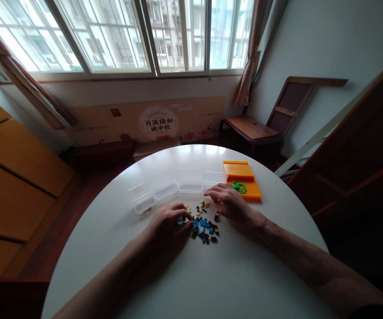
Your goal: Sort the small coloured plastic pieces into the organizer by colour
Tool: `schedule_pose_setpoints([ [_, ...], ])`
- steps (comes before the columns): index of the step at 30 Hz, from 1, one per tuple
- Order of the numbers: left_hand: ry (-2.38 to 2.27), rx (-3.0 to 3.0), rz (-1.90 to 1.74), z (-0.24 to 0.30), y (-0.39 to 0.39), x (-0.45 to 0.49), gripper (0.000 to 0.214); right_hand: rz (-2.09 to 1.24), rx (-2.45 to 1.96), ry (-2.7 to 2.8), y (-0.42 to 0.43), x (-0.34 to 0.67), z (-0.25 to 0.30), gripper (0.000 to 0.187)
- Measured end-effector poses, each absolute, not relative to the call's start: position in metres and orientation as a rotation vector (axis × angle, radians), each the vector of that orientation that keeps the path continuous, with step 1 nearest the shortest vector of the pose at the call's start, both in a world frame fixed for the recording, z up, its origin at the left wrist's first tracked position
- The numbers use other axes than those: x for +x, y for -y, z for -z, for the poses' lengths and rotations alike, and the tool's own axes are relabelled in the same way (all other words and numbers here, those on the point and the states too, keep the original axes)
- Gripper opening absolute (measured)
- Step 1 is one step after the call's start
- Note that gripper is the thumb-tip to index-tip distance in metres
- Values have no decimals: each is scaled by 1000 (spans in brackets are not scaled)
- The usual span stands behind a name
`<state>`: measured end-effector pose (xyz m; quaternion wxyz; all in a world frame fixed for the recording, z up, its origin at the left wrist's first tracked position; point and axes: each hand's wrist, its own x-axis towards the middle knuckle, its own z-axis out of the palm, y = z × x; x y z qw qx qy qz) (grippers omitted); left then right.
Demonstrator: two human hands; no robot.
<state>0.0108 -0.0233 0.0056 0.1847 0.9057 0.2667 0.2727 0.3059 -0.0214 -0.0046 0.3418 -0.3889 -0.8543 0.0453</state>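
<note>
A loose pile of small toy building bricks [202, 226], blue and dark brown with some yellow and cream ones, lies on the white table [198, 279]. My left hand [170, 221] is at the pile's left side, fingers curved and thumb and index tips slightly apart beside blue bricks; no brick shows clearly in its grip. On the other side, my right hand [228, 201] hovers at the pile's upper right with fingers stretched leftward and apart. Brown and yellow bricks lie below its fingertips. Its palm side is hidden.
Several clear plastic boxes [165, 189] with raised lids stand in an arc behind the pile. Right of them, an orange tray [238, 169] holds green bricks [240, 187]. A wooden chair [254, 127] stands beyond the table, below the window [178, 35].
</note>
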Motion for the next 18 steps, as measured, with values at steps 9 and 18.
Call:
schedule_pose_setpoints([
  [9, -1264, 2773, -946, -11, 10, -3, 39, -57, -1053, 2178, 17, 308, 7, 33],
  [18, -1179, 2868, -645, -4, 3, -2, 55, -59, -1052, 2219, 13, 306, 11, 40],
])
